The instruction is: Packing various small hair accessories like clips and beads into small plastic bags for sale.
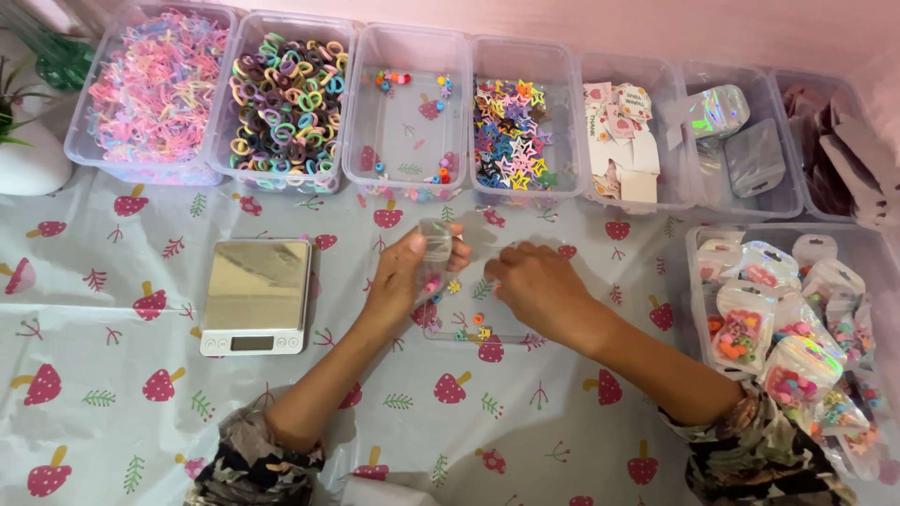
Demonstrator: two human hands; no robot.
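Left hand: left hand point(401, 274) is raised just off the tablecloth point(112, 375), near its middle, fingers pinched on a small clear pouch point(435, 245) held upright; a few coloured bits show inside, too small to tell apart.
Right hand: right hand point(536, 284) hovers palm down just beside the left; its fingertips curl under and are hidden, so I cannot tell whether they grip anything.
Between the hands: a clear flat tray point(469, 323) lies on the cloth with tiny coloured charms point(472, 326) on it; its edges are hard to trace and the right hand covers part of it.
Left of the hands: a small kitchen scale point(256, 295) with a shiny plate sits on the cloth, well apart from the left hand; its display is unreadable.
Far edge: a row of clear bins, namely pastel hair ties point(155, 89), darker hair ties point(286, 98), a nearly empty bin with a few beads point(408, 112), star clips point(511, 136), pink cards point(621, 131) and holographic pouches point(736, 141). The last bin point(844, 150) is cut off at the right edge, its contents unclear.
Right edge: another bin of filled pouches point(787, 337), partly out of frame.
Left corner: a white plant pot point(28, 155), mostly cut off.
Sleeves: patterned cuffs point(248, 464) run off the near edge.
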